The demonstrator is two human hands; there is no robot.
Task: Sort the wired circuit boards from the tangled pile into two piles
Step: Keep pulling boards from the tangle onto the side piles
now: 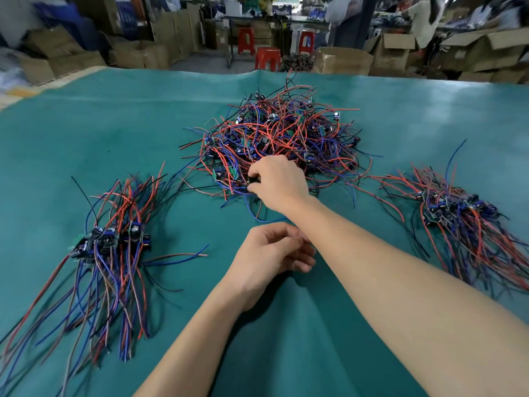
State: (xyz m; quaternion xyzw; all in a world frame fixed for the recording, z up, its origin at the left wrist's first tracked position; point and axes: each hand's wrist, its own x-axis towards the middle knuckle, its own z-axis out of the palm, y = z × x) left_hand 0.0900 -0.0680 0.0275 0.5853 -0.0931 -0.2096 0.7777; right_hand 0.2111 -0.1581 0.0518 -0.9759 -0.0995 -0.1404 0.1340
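Three heaps of wired boards on green cloth: tangled pile, left pile, right pile. Right hand pinches a dark board at the tangle's near edge; left hand loosely curled, holding nothing.

table cover: teal; tangled pile: red, blue, black wires; stools: red

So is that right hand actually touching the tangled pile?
Touching. The head view shows the right hand at the near edge of the tangled pile, fingertips curled down among the wires.
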